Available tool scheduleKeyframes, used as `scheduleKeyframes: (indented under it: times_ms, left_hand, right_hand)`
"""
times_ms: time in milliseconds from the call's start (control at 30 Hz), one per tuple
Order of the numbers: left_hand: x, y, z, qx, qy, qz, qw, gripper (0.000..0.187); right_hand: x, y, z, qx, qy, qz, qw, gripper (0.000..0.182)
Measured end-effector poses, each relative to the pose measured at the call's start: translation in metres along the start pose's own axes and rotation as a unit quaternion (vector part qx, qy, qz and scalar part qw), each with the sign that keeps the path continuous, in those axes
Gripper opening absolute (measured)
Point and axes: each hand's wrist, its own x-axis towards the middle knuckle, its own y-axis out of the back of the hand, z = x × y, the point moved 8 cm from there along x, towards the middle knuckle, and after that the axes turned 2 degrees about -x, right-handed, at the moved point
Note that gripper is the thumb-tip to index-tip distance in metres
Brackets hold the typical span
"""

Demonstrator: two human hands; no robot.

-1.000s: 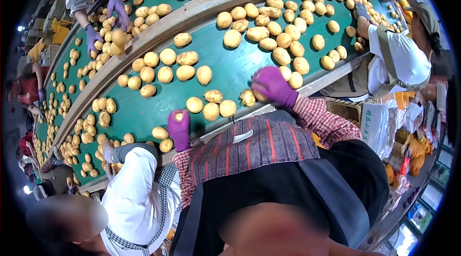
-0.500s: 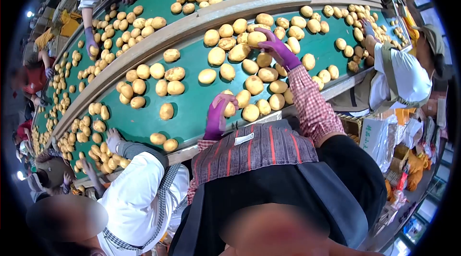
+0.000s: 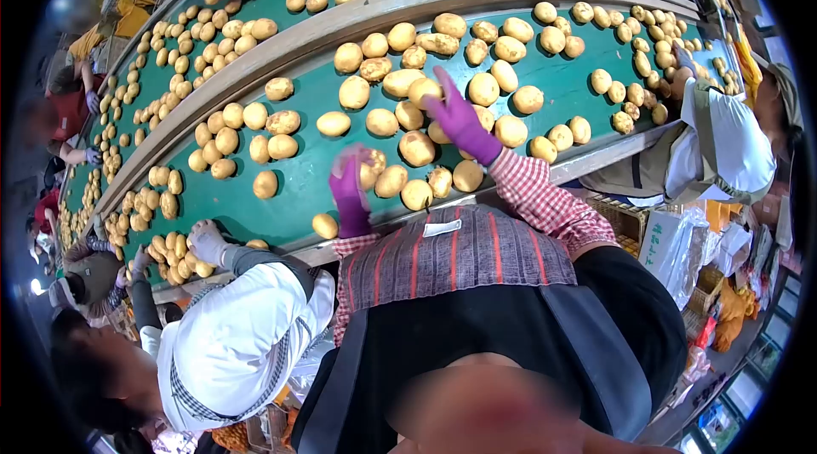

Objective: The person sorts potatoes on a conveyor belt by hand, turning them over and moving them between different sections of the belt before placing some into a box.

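Observation:
My right hand (image 3: 464, 122), in a purple glove, reaches over the green conveyor belt (image 3: 311, 177). Its fingers are spread, and a yellow potato (image 3: 424, 93) lies right at the finger and thumb tips. Closer to the belt's near edge is my left hand (image 3: 349, 186), also gloved in purple. Motion smears its fingers, so I cannot tell whether they grip anything. A potato (image 3: 391, 181) lies just right of that hand, and another potato (image 3: 324, 226) sits below it to the left. Several more potatoes surround both hands, some with brown patches.
A curved wooden divider (image 3: 340, 24) separates my lane from the far lane. On the left, a co-worker's gloved hand (image 3: 208, 243) rests by a potato pile (image 3: 179, 258). Another person's hand (image 3: 683, 62) works among potatoes on the right. A wooden rail (image 3: 587, 166) edges the belt.
The potatoes on my lane have shifted left. My right hand has moved left and nearer me, its fingers now spread. My left hand has moved left, and its fingers are blurred.

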Motion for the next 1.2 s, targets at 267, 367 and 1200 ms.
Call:
scheduleKeyframes:
  times_ms: [267, 367, 1200]
  left_hand:
    - [-0.012, -0.042, 0.009, 0.401, -0.073, -0.073, 0.91, 0.045]
    - [-0.012, -0.115, 0.027, 0.373, -0.074, -0.137, 0.915, 0.044]
    - [0.148, -0.2, 0.036, 0.2, 0.086, -0.184, 0.959, 0.069]
  right_hand:
    - [-0.061, 0.013, -0.038, -0.396, 0.289, -0.187, 0.851, 0.055]
    - [-0.039, 0.054, -0.018, -0.439, 0.251, -0.107, 0.856, 0.046]
    - [-0.051, 0.168, 0.001, -0.235, 0.314, -0.218, 0.894, 0.034]
